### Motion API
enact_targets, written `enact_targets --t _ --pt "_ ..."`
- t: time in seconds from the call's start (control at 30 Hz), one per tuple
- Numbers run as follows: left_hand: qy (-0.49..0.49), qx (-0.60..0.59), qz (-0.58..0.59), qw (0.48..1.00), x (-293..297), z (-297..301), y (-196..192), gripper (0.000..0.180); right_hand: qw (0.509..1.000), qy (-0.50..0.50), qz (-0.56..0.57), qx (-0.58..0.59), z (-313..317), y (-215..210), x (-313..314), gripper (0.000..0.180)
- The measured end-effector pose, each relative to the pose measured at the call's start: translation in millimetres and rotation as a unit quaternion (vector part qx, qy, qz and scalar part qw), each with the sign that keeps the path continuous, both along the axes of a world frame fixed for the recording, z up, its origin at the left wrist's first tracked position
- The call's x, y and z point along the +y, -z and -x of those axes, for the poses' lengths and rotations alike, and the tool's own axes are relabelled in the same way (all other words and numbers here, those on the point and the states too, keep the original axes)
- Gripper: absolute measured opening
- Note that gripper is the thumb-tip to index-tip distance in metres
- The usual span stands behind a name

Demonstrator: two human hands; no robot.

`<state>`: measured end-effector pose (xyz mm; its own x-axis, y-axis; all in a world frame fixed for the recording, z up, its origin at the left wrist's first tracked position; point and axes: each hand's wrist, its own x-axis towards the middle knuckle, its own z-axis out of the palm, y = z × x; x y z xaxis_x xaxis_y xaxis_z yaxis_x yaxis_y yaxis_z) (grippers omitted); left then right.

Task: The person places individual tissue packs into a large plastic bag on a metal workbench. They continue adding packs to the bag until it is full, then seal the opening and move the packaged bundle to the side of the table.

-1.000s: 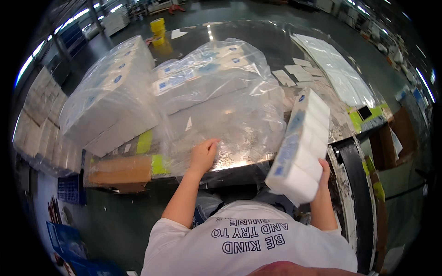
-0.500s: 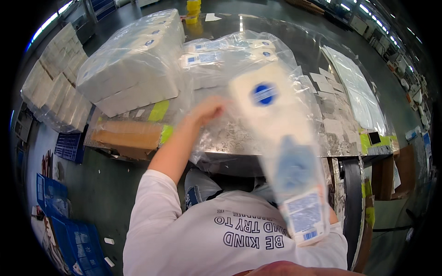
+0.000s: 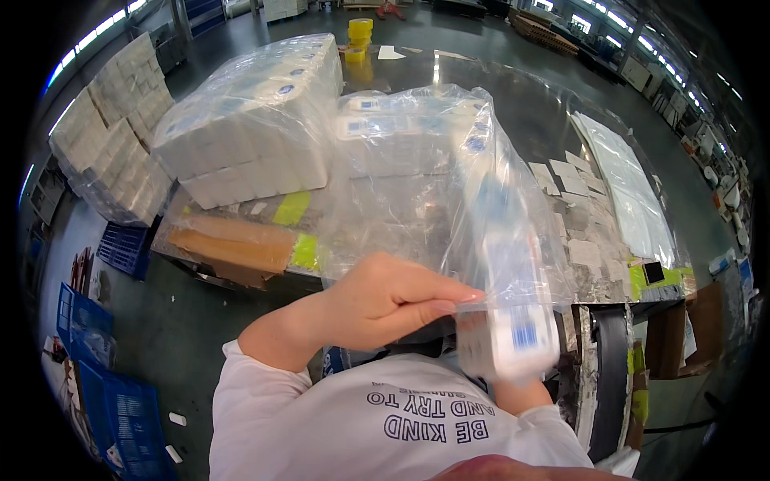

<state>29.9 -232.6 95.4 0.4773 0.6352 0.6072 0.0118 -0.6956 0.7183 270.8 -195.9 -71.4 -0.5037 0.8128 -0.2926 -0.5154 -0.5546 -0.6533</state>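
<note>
My left hand is closed in a pinch on the rim of a large clear plastic bag. At the bag's mouth lies a long white pack with blue print, its far part under the film and its near end beyond the table edge. Under that near end my right hand supports the pack; only the wrist area shows and the fingers are hidden. Deeper in the bag, several similar white packs sit in rows toward the far side.
To the left stands a filled, film-wrapped bale of white packs. More wrapped stacks rise beyond it. Yellow tape rolls are at the back, flat plastic bags at the right. Blue crates stand on the floor.
The long pack has gone from tilted up above the table to lying lower, partly inside the bag. My left hand has come nearer to me and rightward, now pinching the bag's rim.
</note>
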Motion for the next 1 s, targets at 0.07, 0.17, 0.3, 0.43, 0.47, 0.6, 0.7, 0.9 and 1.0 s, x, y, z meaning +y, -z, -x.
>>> enact_targets --t 0.07,0.17,0.3,0.43,0.47,0.6,0.7,0.9,1.0 --pt "0.029 0.033 0.037 0.998 -1.6 -13.3 3.4 0.023 1.0 0.008 -0.007 -0.014 21.1 -3.3 28.6 0.066" --pt "0.032 0.068 0.042 0.996 -9.8 -31.3 29.1 0.024 0.987 -0.049 -0.084 -0.13 61.4 -40.0 40.6 0.067" --pt "0.099 0.176 0.117 0.973 -18.2 -41.3 55.9 0.026 0.963 -0.141 -0.156 -0.169 89.4 1.4 82.9 0.07" --pt "0.143 0.293 0.202 0.924 -26.2 -42.9 89.3 0.027 0.957 -0.066 -0.167 -0.23 121.4 -6.9 98.5 0.07" --pt "0.166 0.287 0.21 0.92 -26.9 -42.1 92.7 0.027 0.946 -0.031 -0.184 -0.265 132.5 -2.7 108.8 0.067" --pt "0.214 0.293 0.184 0.913 -24.2 -33.1 97.4 0.028 0.853 0.112 -0.271 -0.431 162.1 68.2 203.0 0.053" --pt "0.165 0.275 0.176 0.931 -9.8 -21.6 101.9 0.027 0.816 0.149 -0.333 -0.448 166.9 81.5 229.2 0.045" --pt "0.011 0.235 0.156 0.959 32.0 -3.9 124.7 0.025 0.712 0.103 -0.493 -0.489 79.3 90.1 267.6 0.058" --pt "-0.063 0.328 0.087 0.939 50.2 6.8 134.7 0.024 0.618 0.011 -0.493 -0.612 31.0 78.5 242.8 0.064"
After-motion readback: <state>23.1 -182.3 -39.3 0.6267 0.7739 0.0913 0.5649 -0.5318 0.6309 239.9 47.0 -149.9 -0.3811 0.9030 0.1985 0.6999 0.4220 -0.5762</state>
